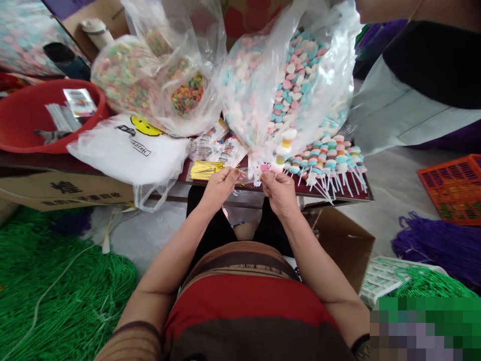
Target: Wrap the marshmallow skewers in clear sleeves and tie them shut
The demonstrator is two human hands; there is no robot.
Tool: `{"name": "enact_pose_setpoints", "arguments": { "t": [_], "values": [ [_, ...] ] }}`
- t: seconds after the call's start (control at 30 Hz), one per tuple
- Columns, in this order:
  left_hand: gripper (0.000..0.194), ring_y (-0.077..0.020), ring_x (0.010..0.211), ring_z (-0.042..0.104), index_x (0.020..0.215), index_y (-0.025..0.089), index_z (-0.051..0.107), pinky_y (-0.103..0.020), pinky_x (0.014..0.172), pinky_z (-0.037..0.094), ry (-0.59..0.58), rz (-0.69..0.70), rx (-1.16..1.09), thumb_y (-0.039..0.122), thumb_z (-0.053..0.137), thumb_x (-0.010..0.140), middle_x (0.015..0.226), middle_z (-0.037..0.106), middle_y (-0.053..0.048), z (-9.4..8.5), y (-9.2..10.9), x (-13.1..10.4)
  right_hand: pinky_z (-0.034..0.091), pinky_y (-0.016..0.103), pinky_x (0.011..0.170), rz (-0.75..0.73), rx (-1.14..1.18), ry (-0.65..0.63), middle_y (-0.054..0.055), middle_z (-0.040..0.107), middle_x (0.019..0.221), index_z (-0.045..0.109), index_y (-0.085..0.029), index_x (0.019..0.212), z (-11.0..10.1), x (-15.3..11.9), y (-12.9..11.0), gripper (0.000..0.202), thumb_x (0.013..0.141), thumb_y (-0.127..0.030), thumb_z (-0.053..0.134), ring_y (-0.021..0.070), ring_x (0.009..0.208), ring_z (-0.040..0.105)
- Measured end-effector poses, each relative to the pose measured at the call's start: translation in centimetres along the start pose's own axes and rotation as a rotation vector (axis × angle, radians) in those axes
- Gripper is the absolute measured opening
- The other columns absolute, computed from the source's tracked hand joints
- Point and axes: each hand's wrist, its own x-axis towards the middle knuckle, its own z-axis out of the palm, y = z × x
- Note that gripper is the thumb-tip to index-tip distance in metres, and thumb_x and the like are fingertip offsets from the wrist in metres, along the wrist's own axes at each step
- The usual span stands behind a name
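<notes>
My right hand (280,191) is closed around the lower end of a marshmallow skewer (286,143), which points up and away with white, yellow and pink pieces on it. Opposite it, my left hand (221,189) is closed in a pinch at what looks like a clear plastic wrapper (246,175) between the two hands; its exact edges are hard to make out. Beside my left hand lies a bundle of yellow twist ties (206,169). Several finished marshmallow skewers (330,158) are piled right of my right hand, their white sticks toward me.
Large clear bags of pastel marshmallows (291,80) and ring-shaped candy (188,93) stand at the back. Printed packets (225,150), a white plastic bag (131,150) and a red basin (22,118) are to the left. A cardboard box (341,245) is below the table's right end; another person (417,105) is beyond.
</notes>
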Motion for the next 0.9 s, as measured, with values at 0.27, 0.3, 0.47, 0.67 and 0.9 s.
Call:
{"name": "enact_pose_setpoints", "arguments": {
  "t": [0.27, 0.3, 0.47, 0.67, 0.9],
  "values": [
    [0.053, -0.0081, 0.049, 0.036, 0.069, 0.02, 0.052, -0.024, 0.05, 0.03, -0.012, 0.078, 0.133, 0.069, 0.053, 0.091, 0.054, 0.041, 0.006, -1.1, -0.2, -0.6, 0.036, 0.026, 0.051, -0.169, -0.158, 0.01, -0.003, 0.054, 0.056, 0.068, -0.022, 0.061, -0.5, -1.0, 0.8, 0.033, 0.068, -0.05, 0.084, 0.0121, 0.056, 0.045],
    [0.051, -0.0088, 0.051, 0.042, 0.07, 0.02, 0.055, -0.024, 0.052, 0.035, -0.019, 0.114, 0.181, 0.066, 0.052, 0.092, 0.055, 0.046, 0.005, -1.3, 0.1, -0.6, 0.039, 0.027, 0.054, -0.19, -0.169, 0.01, -0.003, 0.056, 0.057, 0.071, -0.022, 0.064, -0.5, -1.2, 0.7, 0.029, 0.067, -0.047, 0.084, 0.0133, 0.057, 0.048],
    [0.04, -0.0152, 0.086, 0.069, 0.104, 0.019, 0.073, -0.027, 0.081, 0.052, 0.005, 0.314, 0.436, 0.053, 0.051, 0.097, 0.098, 0.076, -0.006, -1.4, 2.1, -0.9, 0.052, 0.034, 0.069, -0.261, -0.235, -0.016, -0.001, 0.07, 0.069, 0.078, -0.024, 0.073, -0.6, -1.4, 0.5, 0.02, 0.069, -0.043, 0.082, 0.0184, 0.067, 0.061],
    [0.047, -0.0127, 0.07, 0.065, 0.093, 0.018, 0.074, -0.024, 0.067, 0.049, 0.016, 0.461, 0.483, 0.056, 0.047, 0.099, 0.078, 0.073, -0.004, 0.0, 3.1, -2.0, 0.052, 0.032, 0.069, -0.314, -0.395, -0.117, 0.001, 0.069, 0.071, 0.075, -0.021, 0.073, -0.8, -1.7, 1.3, 0.029, 0.077, -0.05, 0.077, 0.0179, 0.068, 0.061],
    [0.059, -0.0114, 0.066, 0.062, 0.128, 0.019, 0.067, -0.023, 0.065, 0.048, 0.113, 0.454, 0.455, 0.064, 0.043, 0.098, 0.076, 0.071, -0.001, 0.1, 3.5, -1.9, 0.038, 0.024, 0.057, -0.355, -0.696, -0.141, -0.002, 0.053, 0.06, 0.06, -0.019, 0.063, -1.1, -2.8, 1.0, 0.041, 0.089, -0.051, 0.066, 0.0121, 0.059, 0.047]
  ]
}}
